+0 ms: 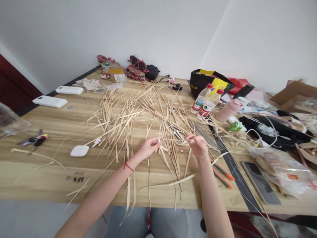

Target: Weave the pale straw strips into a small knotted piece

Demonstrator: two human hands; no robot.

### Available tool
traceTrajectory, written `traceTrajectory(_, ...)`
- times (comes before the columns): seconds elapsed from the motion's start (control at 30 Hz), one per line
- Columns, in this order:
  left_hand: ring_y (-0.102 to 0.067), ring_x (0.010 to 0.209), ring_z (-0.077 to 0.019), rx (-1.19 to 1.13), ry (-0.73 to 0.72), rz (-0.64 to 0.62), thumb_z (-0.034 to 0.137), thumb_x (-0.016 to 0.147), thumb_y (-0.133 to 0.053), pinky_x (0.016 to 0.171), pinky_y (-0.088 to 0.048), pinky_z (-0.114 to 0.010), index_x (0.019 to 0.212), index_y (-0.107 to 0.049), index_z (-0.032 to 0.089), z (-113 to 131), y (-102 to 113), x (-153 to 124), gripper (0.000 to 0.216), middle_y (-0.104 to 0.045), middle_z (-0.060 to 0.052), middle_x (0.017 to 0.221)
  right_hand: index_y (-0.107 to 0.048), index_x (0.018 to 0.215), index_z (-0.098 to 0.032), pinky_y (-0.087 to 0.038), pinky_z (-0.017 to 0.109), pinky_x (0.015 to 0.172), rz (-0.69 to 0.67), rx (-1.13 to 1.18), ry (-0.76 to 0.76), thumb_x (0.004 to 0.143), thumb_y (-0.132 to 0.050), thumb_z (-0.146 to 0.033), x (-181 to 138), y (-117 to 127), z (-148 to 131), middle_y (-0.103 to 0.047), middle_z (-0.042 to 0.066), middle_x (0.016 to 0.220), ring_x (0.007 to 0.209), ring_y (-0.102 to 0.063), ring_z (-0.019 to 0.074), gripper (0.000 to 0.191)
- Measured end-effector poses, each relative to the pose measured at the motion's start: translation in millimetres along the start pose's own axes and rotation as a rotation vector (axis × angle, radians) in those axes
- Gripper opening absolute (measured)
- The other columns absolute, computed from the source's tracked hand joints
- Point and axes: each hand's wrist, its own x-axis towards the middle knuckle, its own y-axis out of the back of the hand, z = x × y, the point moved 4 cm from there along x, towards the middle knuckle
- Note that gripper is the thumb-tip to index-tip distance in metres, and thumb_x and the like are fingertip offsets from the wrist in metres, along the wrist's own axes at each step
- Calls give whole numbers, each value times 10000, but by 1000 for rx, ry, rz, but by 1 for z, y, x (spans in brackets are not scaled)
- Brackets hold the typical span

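Observation:
My left hand (149, 147), with a red cord on its wrist, pinches a small woven piece of pale straw strips (160, 141) above the middle of the table. From that piece long thin strips rise toward the back. My right hand (198, 145) is closed on one end of a straw strip (173, 139) stretched taut between both hands. Just behind the right hand lie white-handled scissors (179, 135), partly covered by straw. Loose straw strips (119, 112) are spread widely around and beyond both hands.
Orange-and-grey-handled pliers (223, 175) lie right of my right forearm, near a phone (260, 181). Two water bottles (204, 99), a pink tumbler (229, 109) and a black bag (210, 81) stand back right. A white earphone case (79, 150) and keys (34, 140) lie left.

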Motion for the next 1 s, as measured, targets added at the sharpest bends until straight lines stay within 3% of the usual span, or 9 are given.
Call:
traceTrajectory(0.1, -498, 549, -106, -2, 3, 12, 403, 733, -579, 498, -347, -211, 1018, -607, 102, -1, 3, 2, 416, -606, -25, 628, -673, 618, -236, -431, 363, 620, -92, 15, -102, 658, -623, -476, -3, 6, 7, -635, 61, 757, 652, -543, 197, 248)
traceTrajectory(0.2, -504, 531, -109, -21, 19, 25, 396, 725, -587, 491, -346, -211, 1048, -595, 92, -5, 6, 5, 444, -609, -23, 607, -685, 663, -250, -404, 308, 548, -107, 162, -63, 648, -649, -433, -3, 11, 10, -611, 37, 773, 559, -497, 136, 187)
traceTrajectory(0.43, -531, 575, -121, -19, 34, 13, 381, 732, -586, 496, -341, -206, 1087, -578, 88, -11, 8, 7, 460, -642, -48, 675, -640, 728, -285, -391, 251, 536, 166, 341, 44, 614, -709, -315, 0, 22, 7, -560, -16, 788, 554, -449, 89, 136)
traceTrajectory(0.57, -547, 606, -135, 5, 18, -14, 385, 745, -568, 513, -362, -215, 1091, -576, 93, -12, 6, 5, 453, -649, -59, 711, -578, 593, -263, -433, 314, 670, 255, 318, 68, 597, -702, -451, 3, 22, 6, -505, -15, 639, 726, -519, 162, 225)
traceTrajectory(0.63, -554, 627, -142, 9, 10, -4, 377, 746, -570, 530, -374, -221, 1098, -573, 90, -12, 6, 5, 455, -653, -65, 732, -511, 501, -236, -428, 333, 695, 243, 286, 51, 646, -648, -494, 4, 18, 8, -433, -20, 531, 706, -517, 170, 326)
traceTrajectory(0.8, -560, 615, -136, -56, 6, -20, 355, 747, -582, 554, -383, -227, 1139, -558, 103, -8, 5, 6, 467, -652, -58, 736, -445, 394, -196, -377, 283, 606, 158, 22, -8, 691, -628, -312, 7, 8, 19, -389, -31, 428, 579, -460, 135, 368)
traceTrajectory(1.0, -547, 581, -118, -160, 11, -60, 356, 782, -549, 564, -372, -220, 1186, -532, 132, 8, 8, 4, 462, -635, -27, 654, -378, 422, -187, -318, 243, 517, 243, -75, -45, 663, -648, -302, 7, 16, 32, -403, -43, 464, 520, -416, 103, 379)
